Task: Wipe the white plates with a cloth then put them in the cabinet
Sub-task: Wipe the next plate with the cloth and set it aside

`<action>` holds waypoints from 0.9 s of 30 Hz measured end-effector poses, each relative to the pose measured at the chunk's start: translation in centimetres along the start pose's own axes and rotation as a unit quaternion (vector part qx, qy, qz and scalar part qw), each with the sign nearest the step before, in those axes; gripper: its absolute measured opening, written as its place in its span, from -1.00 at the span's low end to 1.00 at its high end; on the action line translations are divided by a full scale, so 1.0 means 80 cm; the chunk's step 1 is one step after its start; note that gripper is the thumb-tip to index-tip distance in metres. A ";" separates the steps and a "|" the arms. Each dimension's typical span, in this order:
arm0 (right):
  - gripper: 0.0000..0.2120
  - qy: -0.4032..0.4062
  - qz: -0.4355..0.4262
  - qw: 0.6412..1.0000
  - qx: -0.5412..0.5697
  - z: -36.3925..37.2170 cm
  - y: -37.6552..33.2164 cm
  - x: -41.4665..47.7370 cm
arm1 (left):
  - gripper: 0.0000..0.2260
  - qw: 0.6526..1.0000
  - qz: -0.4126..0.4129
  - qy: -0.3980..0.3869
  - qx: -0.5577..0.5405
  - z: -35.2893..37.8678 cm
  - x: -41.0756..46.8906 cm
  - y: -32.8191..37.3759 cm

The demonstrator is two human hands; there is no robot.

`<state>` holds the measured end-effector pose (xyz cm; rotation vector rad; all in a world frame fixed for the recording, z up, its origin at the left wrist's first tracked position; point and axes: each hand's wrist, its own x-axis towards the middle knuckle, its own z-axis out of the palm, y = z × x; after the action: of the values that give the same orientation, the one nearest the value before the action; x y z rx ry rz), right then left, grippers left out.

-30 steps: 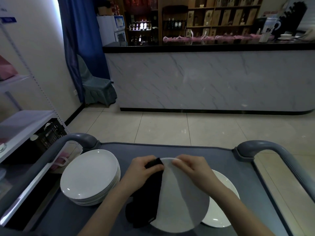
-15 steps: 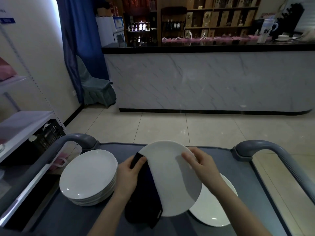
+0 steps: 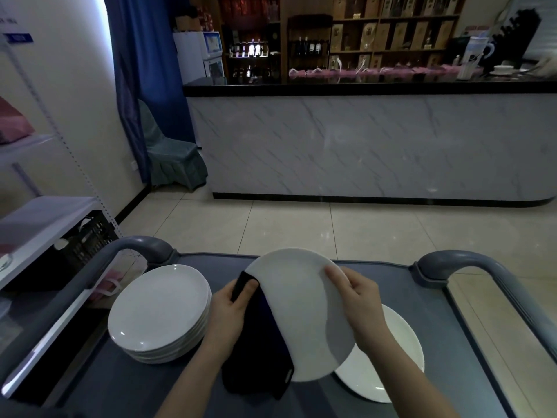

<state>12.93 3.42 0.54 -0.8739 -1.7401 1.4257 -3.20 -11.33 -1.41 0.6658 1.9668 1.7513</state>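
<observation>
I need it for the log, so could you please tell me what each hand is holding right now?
Left hand: closed, gripping the black cloth against the lifted white plate.
Right hand: closed, pinching that plate's rim.

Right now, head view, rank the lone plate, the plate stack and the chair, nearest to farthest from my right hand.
1. Lone plate, under the right hand.
2. Plate stack, left on cart.
3. Chair, far left, across the floor.

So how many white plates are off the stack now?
2. The held plate sits tilted between the left hand, with the dark cloth, and the right hand; the second plate lies on the cart beneath it. Any under that are hidden.
</observation>
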 end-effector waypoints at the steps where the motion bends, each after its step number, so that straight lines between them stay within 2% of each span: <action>1: -0.68 0.011 0.021 1.000 0.019 0.002 0.003 -0.004 | -0.85 1.000 -0.005 0.006 0.002 -0.001 -0.001 -0.001; 4: -0.76 -0.023 0.020 1.000 -0.002 -0.002 0.007 -0.005 | -0.84 0.999 0.012 -0.012 0.046 -0.007 0.000 0.002; 7: -0.76 -0.076 -0.037 0.994 -0.074 -0.013 -0.001 0.007 | -0.90 0.995 0.048 -0.065 0.060 -0.007 0.005 0.015; 11: -0.72 -0.190 -0.116 0.955 -0.196 -0.003 -0.008 0.010 | -0.84 0.969 0.094 -0.164 0.160 0.004 0.011 0.032; 13: -0.71 -0.204 -0.125 0.946 -0.217 -0.001 -0.008 0.011 | -0.84 0.967 0.081 -0.184 0.155 0.008 0.009 0.030; 15: -0.74 -0.172 -0.128 0.957 -0.195 -0.004 -0.010 0.010 | -0.85 0.979 0.066 -0.142 0.128 0.009 0.006 0.023; 17: -0.71 -0.103 -0.110 0.978 -0.142 -0.007 -0.009 0.007 | -0.88 0.993 0.055 -0.054 0.085 0.007 0.003 0.014; 19: -0.67 -0.013 -0.057 0.997 -0.050 -0.005 -0.006 0.000 | -0.87 0.999 0.029 0.013 0.033 0.008 -0.002 0.007; 21: -0.66 0.046 0.024 0.998 0.037 0.001 -0.002 -0.008 | -0.83 0.999 -0.010 0.045 -0.003 0.009 -0.009 0.000; 23: -0.67 0.036 0.062 0.997 0.043 0.001 0.002 -0.013 | -0.82 0.998 -0.023 0.054 -0.019 0.008 -0.012 -0.005; 27: -0.80 -0.079 -0.012 0.993 -0.081 -0.020 -0.014 0.000 | -0.85 0.999 0.031 0.029 0.007 0.001 -0.008 0.004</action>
<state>14.26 4.03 1.85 -0.8411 -2.0013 1.3850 -2.64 -11.61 -1.09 0.6948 2.0198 1.8147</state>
